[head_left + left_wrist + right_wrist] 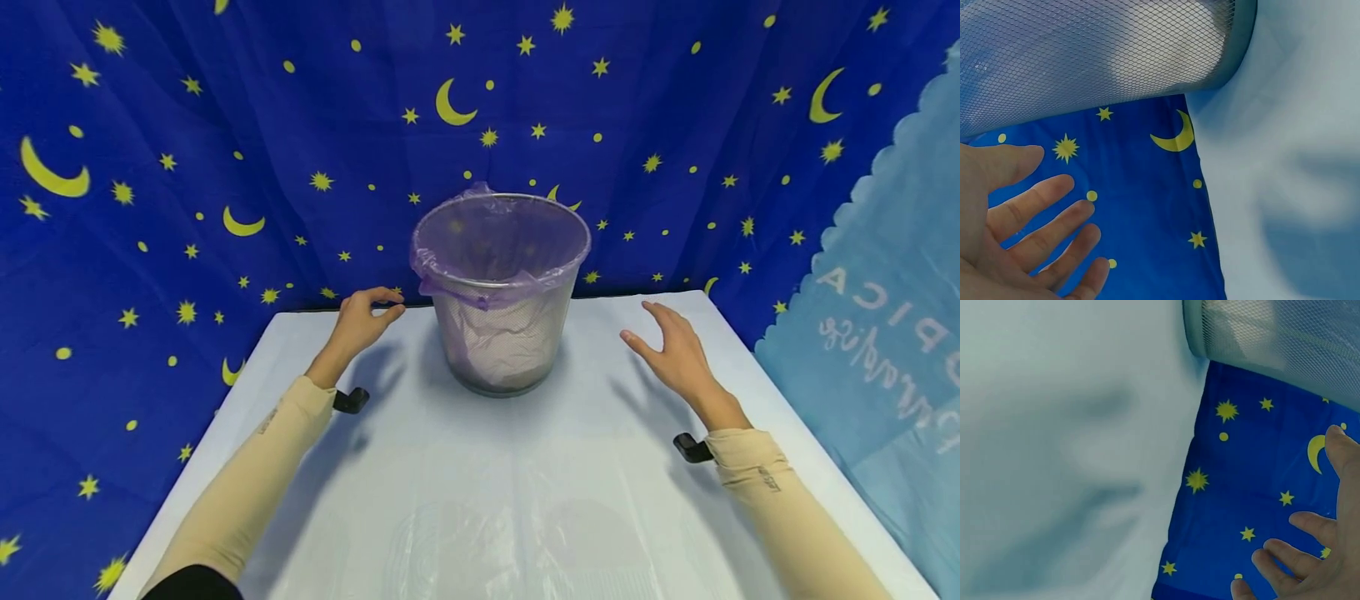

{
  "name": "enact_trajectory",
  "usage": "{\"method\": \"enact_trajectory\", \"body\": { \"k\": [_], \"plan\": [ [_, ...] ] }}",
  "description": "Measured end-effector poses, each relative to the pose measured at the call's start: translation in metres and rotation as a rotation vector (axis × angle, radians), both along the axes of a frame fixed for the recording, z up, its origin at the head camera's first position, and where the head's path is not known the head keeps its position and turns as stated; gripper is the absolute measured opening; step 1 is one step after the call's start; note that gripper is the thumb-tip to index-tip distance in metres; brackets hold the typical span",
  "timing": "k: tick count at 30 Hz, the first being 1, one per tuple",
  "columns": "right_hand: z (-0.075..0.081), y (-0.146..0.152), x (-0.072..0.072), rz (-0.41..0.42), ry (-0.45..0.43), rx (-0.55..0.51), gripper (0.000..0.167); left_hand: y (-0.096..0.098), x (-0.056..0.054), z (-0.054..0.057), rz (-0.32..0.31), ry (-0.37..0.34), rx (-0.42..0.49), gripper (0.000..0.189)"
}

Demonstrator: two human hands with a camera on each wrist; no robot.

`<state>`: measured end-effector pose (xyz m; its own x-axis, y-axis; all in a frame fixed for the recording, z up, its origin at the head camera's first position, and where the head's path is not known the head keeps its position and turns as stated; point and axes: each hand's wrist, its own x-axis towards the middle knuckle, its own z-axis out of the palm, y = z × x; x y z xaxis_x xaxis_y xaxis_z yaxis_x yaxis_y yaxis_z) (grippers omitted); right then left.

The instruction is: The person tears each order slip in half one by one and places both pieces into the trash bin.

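A silver mesh wastebasket [501, 333] stands upright toward the back of the white table, lined with a thin purple bin bag [480, 287] that is folded out over the rim. Through the mesh the bag shows pale and crumpled near the bottom. To the basket's left hovers my left hand [362, 321], fingers spread and holding nothing; the left wrist view has its palm [1029, 231] below the mesh wall. On the other side my right hand [675, 350] is held up with thumb and fingers apart, touching nothing. A gap separates each hand from the basket.
White sheeting covers the table [480, 483]. Behind it hangs a dark blue curtain [300, 125] with yellow moons and stars, close to the basket's back. A light blue cloth [892, 333] with lettering hangs at the right. Black wrist mounts [351, 401] stick out beneath both sleeves.
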<state>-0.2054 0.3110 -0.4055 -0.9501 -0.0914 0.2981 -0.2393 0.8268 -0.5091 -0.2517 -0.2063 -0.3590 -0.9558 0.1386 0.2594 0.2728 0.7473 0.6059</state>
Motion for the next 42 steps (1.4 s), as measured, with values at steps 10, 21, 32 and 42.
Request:
{"method": "enact_trajectory", "body": {
  "k": [10, 21, 32, 42],
  "plan": [
    [-0.031, -0.012, 0.003, -0.002, -0.054, -0.002, 0.078, -0.012, 0.012, -0.033, 0.036, -0.061, 0.028, 0.028],
    [-0.042, -0.014, 0.001, -0.005, -0.083, 0.013, 0.08, -0.013, 0.015, -0.052, 0.025, -0.082, 0.033, 0.031],
    [-0.063, -0.008, 0.01, 0.017, -0.104, -0.025, 0.078, -0.005, 0.016, -0.067, -0.008, -0.049, 0.06, 0.05],
    [-0.069, -0.008, 0.016, 0.026, -0.075, -0.024, 0.078, -0.003, 0.023, -0.1, 0.019, -0.063, 0.083, 0.048]
  ]
}}
